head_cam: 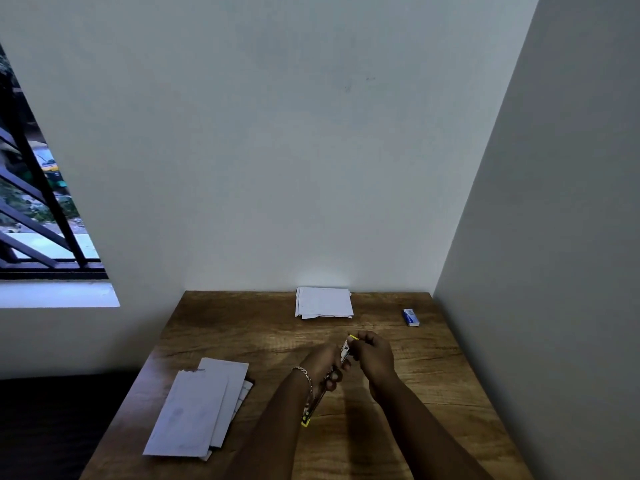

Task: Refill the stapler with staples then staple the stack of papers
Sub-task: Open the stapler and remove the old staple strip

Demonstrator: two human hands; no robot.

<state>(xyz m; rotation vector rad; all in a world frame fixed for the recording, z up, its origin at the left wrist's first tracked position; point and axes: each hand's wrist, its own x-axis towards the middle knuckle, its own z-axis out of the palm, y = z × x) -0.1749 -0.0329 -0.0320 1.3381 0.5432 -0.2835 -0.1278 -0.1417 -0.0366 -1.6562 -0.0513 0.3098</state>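
Over the middle of the wooden table (242,327), my left hand (323,362) grips a dark stapler with yellow trim (313,407), which runs from under the wrist up to the fingers. My right hand (374,355) pinches the stapler's upper end, where a small yellow tip (353,337) shows between the fingers. A small blue and white staple box (411,317) lies at the far right of the table, away from both hands. One stack of white papers (323,302) sits at the back edge. Another stack of papers (204,407) lies to the left of my arms.
The table stands in a corner, with a wall (311,150) behind it and another wall (554,237) along its right edge. A barred window (38,209) is at the left. A dark surface (52,427) lies beyond the table's left edge.
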